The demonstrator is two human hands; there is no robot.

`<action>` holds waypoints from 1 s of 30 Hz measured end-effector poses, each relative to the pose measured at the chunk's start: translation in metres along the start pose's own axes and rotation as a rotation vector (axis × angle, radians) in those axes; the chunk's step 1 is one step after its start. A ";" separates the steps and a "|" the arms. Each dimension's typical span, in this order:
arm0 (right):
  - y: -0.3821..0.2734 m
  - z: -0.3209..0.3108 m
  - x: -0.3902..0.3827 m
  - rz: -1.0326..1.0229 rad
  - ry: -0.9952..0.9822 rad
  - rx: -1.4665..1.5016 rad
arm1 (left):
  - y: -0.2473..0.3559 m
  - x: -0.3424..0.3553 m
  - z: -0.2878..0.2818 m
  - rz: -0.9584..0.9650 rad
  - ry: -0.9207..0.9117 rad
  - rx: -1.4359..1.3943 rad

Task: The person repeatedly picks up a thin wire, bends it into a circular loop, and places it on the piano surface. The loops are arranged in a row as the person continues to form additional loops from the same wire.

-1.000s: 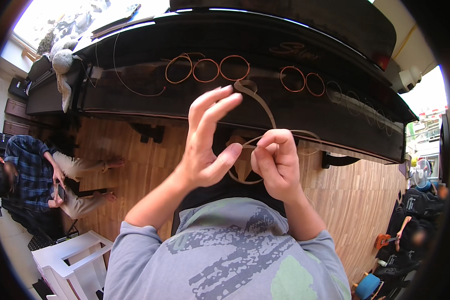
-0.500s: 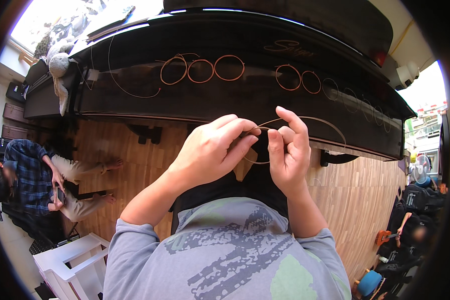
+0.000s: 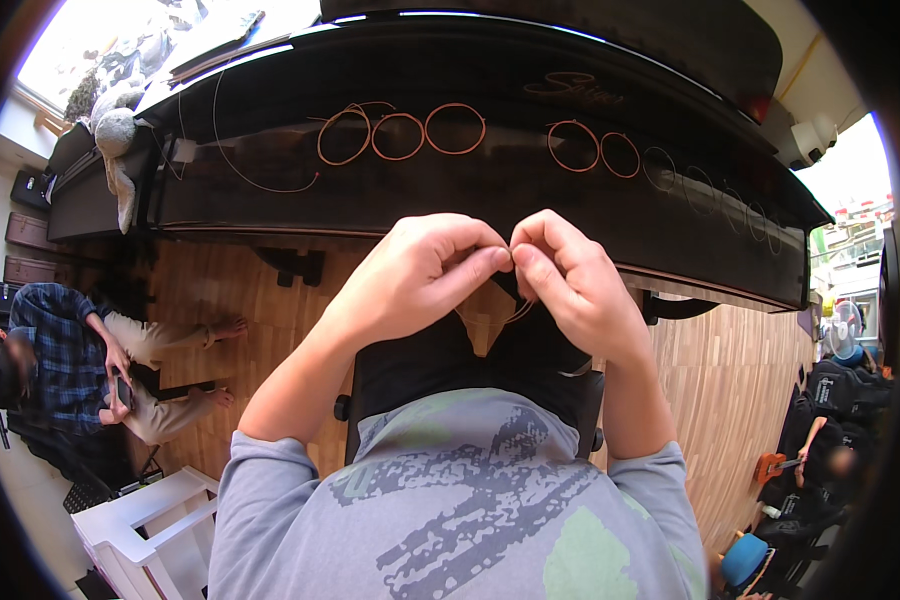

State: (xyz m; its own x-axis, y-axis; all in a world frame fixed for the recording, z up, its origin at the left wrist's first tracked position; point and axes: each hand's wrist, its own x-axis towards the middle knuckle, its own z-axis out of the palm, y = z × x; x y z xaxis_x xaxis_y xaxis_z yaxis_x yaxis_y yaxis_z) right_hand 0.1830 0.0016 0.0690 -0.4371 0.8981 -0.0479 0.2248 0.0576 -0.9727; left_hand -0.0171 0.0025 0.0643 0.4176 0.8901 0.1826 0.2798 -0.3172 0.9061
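My left hand (image 3: 425,275) and my right hand (image 3: 582,290) meet fingertip to fingertip just in front of the black piano's edge. Both pinch a thin brass-coloured instrument string (image 3: 520,314), coiled into a loop. Part of the loop hangs below my fingers; the rest is hidden by the hands. On the dark piano lid (image 3: 270,210) beyond lie copper-coloured coiled strings (image 3: 455,129), three grouped left of centre. Two more copper coils (image 3: 572,147) lie right of centre, followed by several thin silvery coils (image 3: 700,190).
An uncoiled string (image 3: 232,150) curves over the lid's left part. At the left corner hangs a grey plush toy (image 3: 116,135). A seated person (image 3: 55,340) in a plaid shirt is at left, beside a white piece of furniture (image 3: 140,530). Another person holds a small orange instrument (image 3: 770,466) at right.
My hands have come together at the fingertips, the right turning inward. The string's wide arc at right has been drawn in, and a small loop now hangs below the hands.
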 end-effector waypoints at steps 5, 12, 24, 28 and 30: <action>0.012 0.007 0.006 -0.121 0.059 -0.009 | -0.004 0.001 -0.003 -0.208 -0.024 -0.144; 0.009 0.012 0.010 -0.059 0.169 0.096 | -0.015 0.006 0.004 -0.151 0.124 -0.355; 0.020 0.020 0.023 -0.476 0.410 -0.367 | -0.020 0.007 -0.002 -0.239 0.147 -0.457; 0.019 0.017 0.025 -0.472 0.405 -0.460 | -0.018 0.006 0.002 -0.195 0.186 -0.416; 0.018 0.015 0.025 -0.436 0.412 -0.501 | -0.019 0.006 0.005 -0.184 0.198 -0.411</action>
State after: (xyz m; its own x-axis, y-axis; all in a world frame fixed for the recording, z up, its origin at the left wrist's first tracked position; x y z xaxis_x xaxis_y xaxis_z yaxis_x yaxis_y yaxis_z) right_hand 0.1630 0.0186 0.0474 -0.2400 0.8329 0.4988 0.5163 0.5446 -0.6610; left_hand -0.0161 0.0119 0.0467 0.2101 0.9769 0.0385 -0.0476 -0.0291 0.9984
